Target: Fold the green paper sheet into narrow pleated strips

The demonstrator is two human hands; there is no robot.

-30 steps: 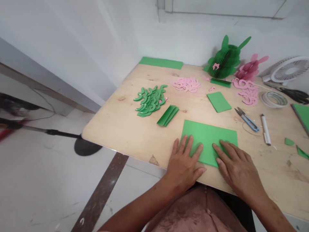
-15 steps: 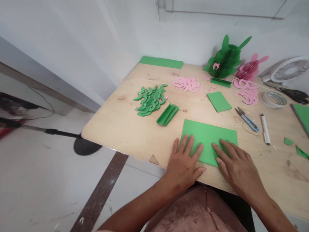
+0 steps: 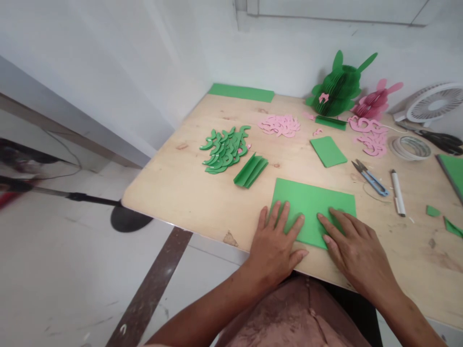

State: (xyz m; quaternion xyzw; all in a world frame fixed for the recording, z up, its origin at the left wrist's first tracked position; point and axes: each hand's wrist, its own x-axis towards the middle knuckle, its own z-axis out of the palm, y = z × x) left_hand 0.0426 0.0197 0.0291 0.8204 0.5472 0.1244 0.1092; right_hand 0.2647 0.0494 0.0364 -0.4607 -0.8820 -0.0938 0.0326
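A rectangular sheet of green paper (image 3: 314, 205) lies flat near the front edge of the wooden table. My left hand (image 3: 277, 238) rests palm down on its left side, fingers spread and thumb off the paper on the wood. On the right part of the sheet, my right hand (image 3: 356, 246) lies with its fingertips touching the surface, fingers slightly apart. Just beyond the sheet are a pleated green paper strip (image 3: 251, 170) and a smaller green paper piece (image 3: 328, 152). Blue-handled thread snips (image 3: 371, 178) and a white pen (image 3: 398, 193) lie to the right.
Curved green cutouts (image 3: 226, 150) and pink cutouts (image 3: 279, 125) lie in piles. Behind stand a green paper rabbit (image 3: 338, 89), a pink one (image 3: 374, 101) and a white fan (image 3: 434, 105). Tape rolls (image 3: 410, 148) and black-handled scissors (image 3: 443, 141) sit at right.
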